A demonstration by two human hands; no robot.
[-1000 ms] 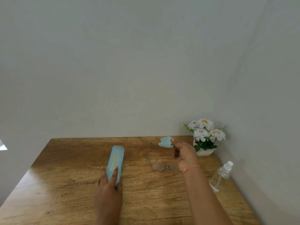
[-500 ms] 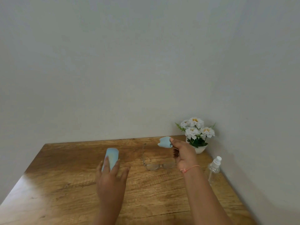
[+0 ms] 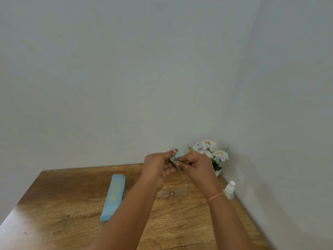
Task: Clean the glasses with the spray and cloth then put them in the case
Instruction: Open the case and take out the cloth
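Head view: L hand (image 3: 158, 167) and R hand (image 3: 197, 167) are up over the table (image 3: 54, 204), close together, w/ the small blue cloth (image 3: 176, 154) between them. L thumb lies on the cloth and the fingers curl under it. R fingers pinch its other side. So both hands grip the cloth. The glasses (image 3: 172, 193) lie on the table under the hands, not touched. The long blue case (image 3: 113, 195) lies to the left, apart from the glasses. The spray bottle (image 3: 229, 189) stands at the right edge by the wall (image 3: 288, 159), just behind the R wrist w/ its orange band (image 3: 215, 196). White flowers (image 3: 210, 148) sit in the back corner.
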